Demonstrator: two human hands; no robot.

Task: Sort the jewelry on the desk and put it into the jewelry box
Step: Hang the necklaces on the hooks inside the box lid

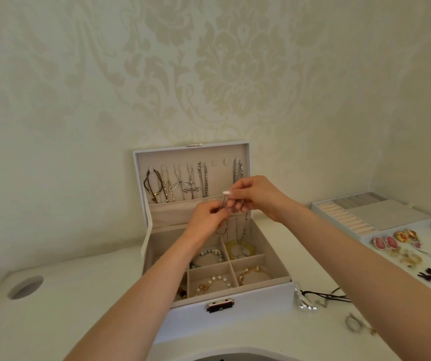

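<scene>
The job looks roughly half done. The open jewelry box (248,316) already holds necklaces (177,186) on its lid hooks and bracelets (215,281) in its compartments. Earrings (388,242) and a corded pendant (308,300) still lie on the worktop (79,308) to the right. The left hand (206,217) and right hand (258,196) pinch a thin silver chain (236,225), which dangles over the box.
</scene>
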